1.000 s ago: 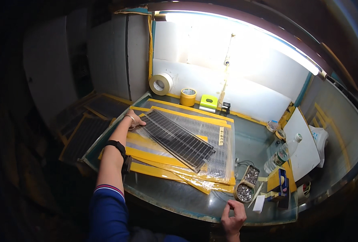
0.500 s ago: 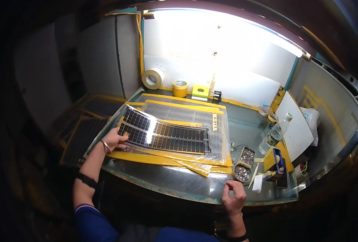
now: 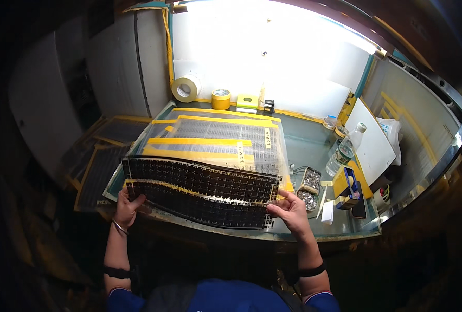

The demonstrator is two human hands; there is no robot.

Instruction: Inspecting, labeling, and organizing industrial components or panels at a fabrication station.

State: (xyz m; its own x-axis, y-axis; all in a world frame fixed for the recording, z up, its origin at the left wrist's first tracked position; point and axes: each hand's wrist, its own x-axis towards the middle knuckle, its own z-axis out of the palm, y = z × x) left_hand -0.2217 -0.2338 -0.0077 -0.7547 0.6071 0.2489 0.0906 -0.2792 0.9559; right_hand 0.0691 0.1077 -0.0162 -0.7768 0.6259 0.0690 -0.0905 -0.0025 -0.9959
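A thin dark flexible panel (image 3: 205,200) with a grid of small rectangular cut-outs is held up above the near edge of the bench, bowed in a wave. My left hand (image 3: 129,206) grips its left end, thumb on the near face. At its right end my right hand (image 3: 290,209) pinches the edge between thumb and fingers. Behind the panel lies a stack of translucent patterned sheets (image 3: 226,132) edged with yellow tape. The panel hides the near part of that stack.
Two small containers of metal bits (image 3: 307,200) stand right of the panel, near a blue tape dispenser (image 3: 349,190). Farther back is a plastic bottle (image 3: 345,151). Tape rolls (image 3: 221,99) line the back edge. More taped sheets (image 3: 103,156) lie at left.
My right hand has gone from beside the containers to the panel's right end and taken hold. The panel has been lifted off the sheets and brought nearer, tilted up.
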